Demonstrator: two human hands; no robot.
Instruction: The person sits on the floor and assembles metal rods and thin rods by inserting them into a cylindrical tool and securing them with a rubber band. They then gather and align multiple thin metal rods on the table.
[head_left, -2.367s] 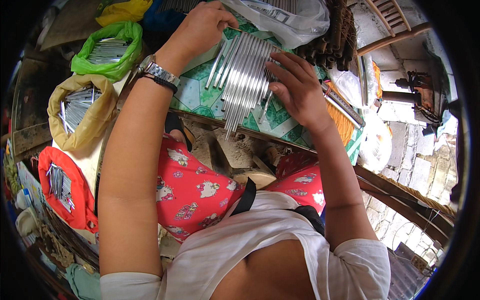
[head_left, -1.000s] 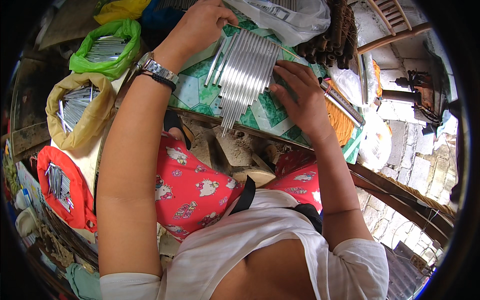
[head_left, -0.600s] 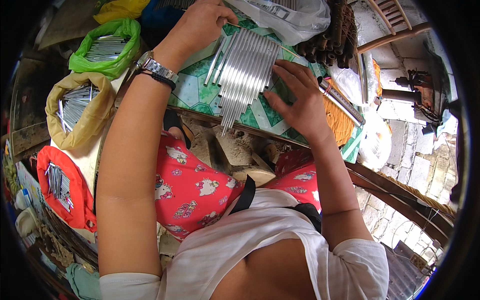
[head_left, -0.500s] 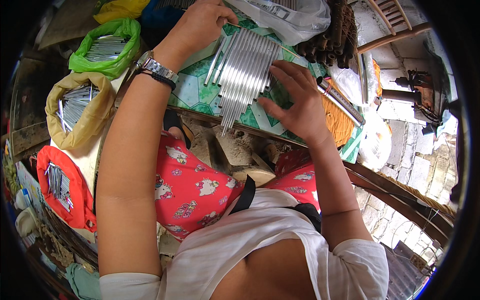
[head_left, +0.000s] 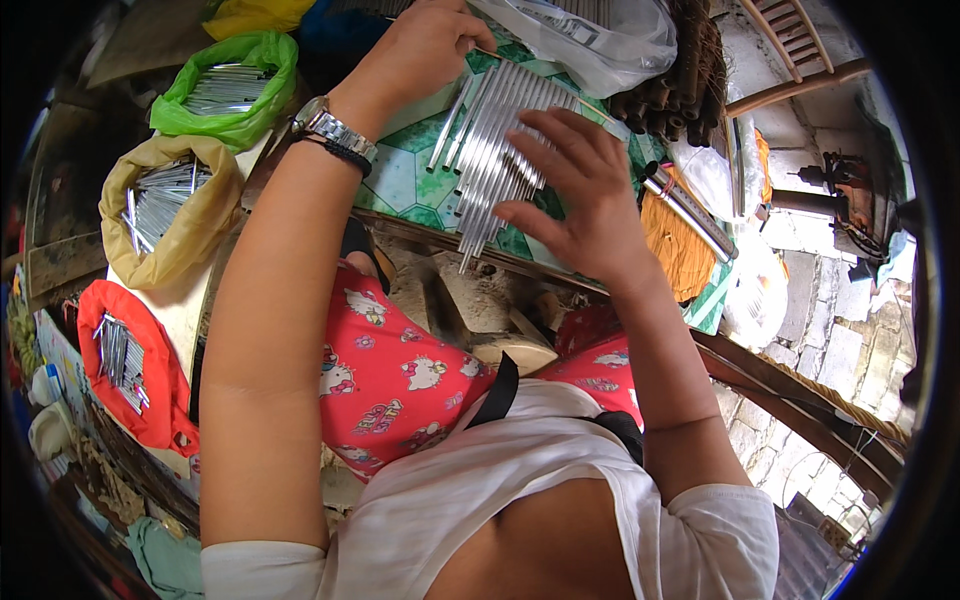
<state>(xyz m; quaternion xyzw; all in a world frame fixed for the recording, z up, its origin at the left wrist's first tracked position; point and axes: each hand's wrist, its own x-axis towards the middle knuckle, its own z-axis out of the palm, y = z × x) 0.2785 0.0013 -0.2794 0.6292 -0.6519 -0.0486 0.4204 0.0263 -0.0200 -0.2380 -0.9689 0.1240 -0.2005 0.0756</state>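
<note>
A row of silver metal tubes (head_left: 490, 150) lies side by side on the green patterned tabletop (head_left: 400, 180), their near ends stepping to a point. Along their far ends runs a thin stick (head_left: 592, 108). Up at its left end, my left hand (head_left: 425, 45) is closed with thumb and finger pinching the stick. My right hand (head_left: 580, 195) hovers over or rests on the right side of the tubes, fingers apart and slightly curled; whether the fingertips touch the metal I cannot tell. It hides part of the row.
To the left stand a green bag (head_left: 175, 105), a tan bag (head_left: 120, 200) and a red bag (head_left: 165, 390), each holding metal tubes. A clear plastic bag (head_left: 600, 45), dark brown sticks (head_left: 690, 80), a larger metal tube (head_left: 700, 215) and orange cloth (head_left: 670, 245) lie around the row.
My right hand has moved left from the row's edge, over the tubes. My left hand keeps its pinch on the stick. The whole view has shifted slightly.
</note>
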